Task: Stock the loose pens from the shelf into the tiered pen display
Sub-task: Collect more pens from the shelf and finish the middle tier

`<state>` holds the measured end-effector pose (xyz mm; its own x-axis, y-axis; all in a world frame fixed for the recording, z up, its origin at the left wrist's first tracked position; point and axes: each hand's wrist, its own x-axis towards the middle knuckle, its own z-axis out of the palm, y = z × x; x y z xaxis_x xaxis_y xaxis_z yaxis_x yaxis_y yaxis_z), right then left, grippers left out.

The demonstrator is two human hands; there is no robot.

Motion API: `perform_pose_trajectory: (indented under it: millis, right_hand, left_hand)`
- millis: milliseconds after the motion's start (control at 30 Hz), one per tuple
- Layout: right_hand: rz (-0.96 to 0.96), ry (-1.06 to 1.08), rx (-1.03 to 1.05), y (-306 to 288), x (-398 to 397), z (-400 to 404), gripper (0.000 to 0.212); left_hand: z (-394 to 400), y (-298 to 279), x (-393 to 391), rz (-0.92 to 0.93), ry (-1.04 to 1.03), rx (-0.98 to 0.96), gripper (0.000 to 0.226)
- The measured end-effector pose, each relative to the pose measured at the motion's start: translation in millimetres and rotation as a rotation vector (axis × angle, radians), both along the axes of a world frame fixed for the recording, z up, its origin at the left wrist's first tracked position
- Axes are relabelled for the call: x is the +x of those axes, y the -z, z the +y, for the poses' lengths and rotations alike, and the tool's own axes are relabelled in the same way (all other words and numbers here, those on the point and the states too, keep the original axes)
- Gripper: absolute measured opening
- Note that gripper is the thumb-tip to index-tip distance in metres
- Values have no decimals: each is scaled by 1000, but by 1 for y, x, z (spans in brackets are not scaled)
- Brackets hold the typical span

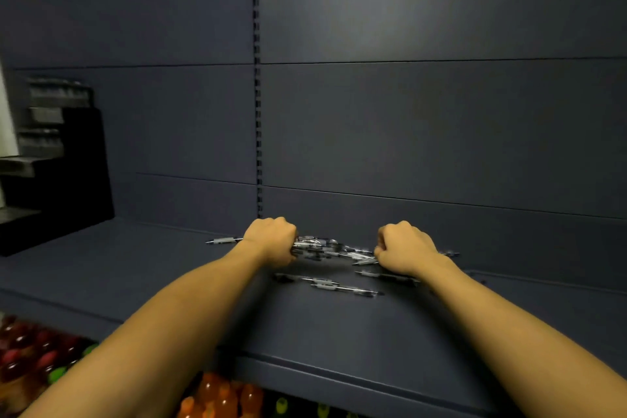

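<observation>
A heap of loose pens [334, 249] with grey grips lies on the dark blue shelf [169, 281], near its back panel. My left hand [271, 241] is closed around the left end of the heap. My right hand [403, 248] is closed on the right end. Three more pens [325, 283] lie apart just in front of the heap, and one pen [222, 241] sticks out to the left of my left hand. The black tiered pen display [57, 159] stands at the far left of the shelf, with some pens in its upper tiers.
Below the shelf's front edge stand bottles of drink: red ones [30, 353] at the left, orange ones [220, 397] in the middle. A slotted upright [258, 112] runs down the back panel behind the heap.
</observation>
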<state>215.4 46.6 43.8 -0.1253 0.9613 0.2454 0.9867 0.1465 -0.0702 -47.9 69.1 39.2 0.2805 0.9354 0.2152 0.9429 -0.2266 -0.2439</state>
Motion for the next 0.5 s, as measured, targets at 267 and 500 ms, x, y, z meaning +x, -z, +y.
perform_pose_trajectory:
  millis: [267, 500]
  right_hand:
    - [18, -176, 1, -3, -118, 12, 17]
    - [17, -251, -13, 1, -233, 11, 17]
  left_hand:
    - [-29, 1, -123, 0, -180, -2, 24]
    - [-52, 5, -229, 17, -265, 18, 30]
